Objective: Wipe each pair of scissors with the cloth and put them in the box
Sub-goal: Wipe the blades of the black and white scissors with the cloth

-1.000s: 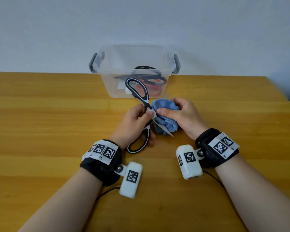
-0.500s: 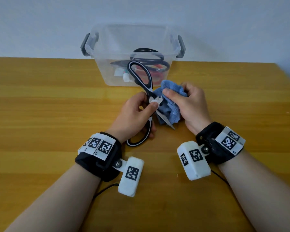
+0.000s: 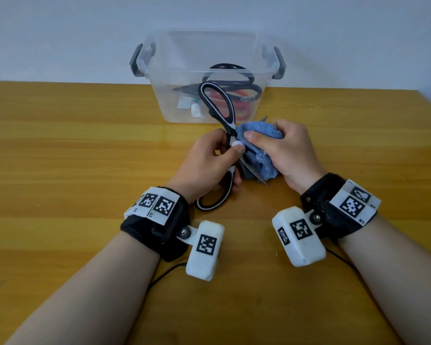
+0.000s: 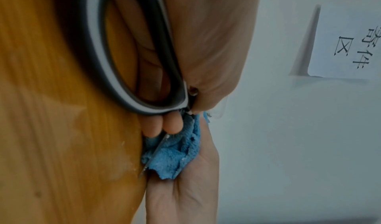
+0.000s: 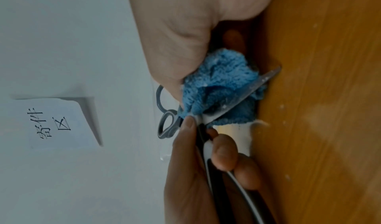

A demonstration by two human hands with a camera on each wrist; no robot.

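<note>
My left hand [image 3: 209, 163] grips black-and-white scissors [image 3: 219, 108] near the pivot, blades spread apart; its thumb rests by the white pivot cap. My right hand [image 3: 284, 150] holds a bunched blue cloth [image 3: 259, 130] wrapped round one blade, whose tip pokes out above the cloth. The other blade [image 5: 255, 89] crosses under the cloth [image 5: 222, 74] toward the table. In the left wrist view a handle loop [image 4: 132, 51] fills the top, with the cloth [image 4: 173, 159] beyond my fingertips [image 4: 171, 124]. A clear plastic box [image 3: 209, 46] stands behind, holding other scissors [image 3: 234, 78], black and red.
The box has grey latch handles [image 3: 136, 62] at both ends and stands at the far edge of the wooden table [image 3: 60, 158], against a pale wall. A paper note [image 5: 55, 123] with writing hangs on a wall.
The right hand with the cloth has slid along the blade toward the pivot. The view has shifted a little; the left hand keeps its hold on the scissors.
</note>
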